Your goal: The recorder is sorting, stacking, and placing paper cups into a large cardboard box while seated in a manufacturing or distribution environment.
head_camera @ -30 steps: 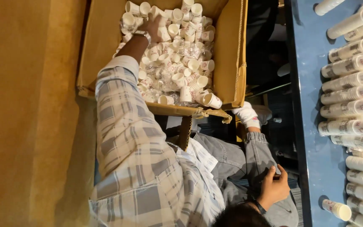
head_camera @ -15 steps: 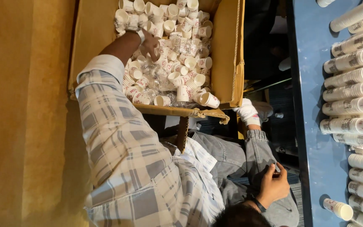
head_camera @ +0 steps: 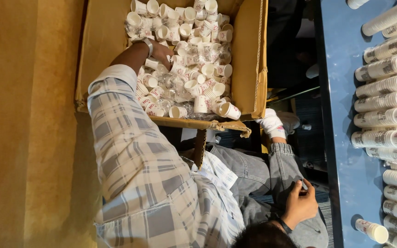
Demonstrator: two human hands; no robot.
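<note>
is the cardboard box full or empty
Fairly full: the box holds a loose heap of small paper cups, and one hand reaches into them.

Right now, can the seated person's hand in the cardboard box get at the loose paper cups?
Probably yes. The hand is inside the open cardboard box, resting among the paper cups, and nothing covers them. Some clear plastic wrap lies between the cups but does not seem to block them.
</note>
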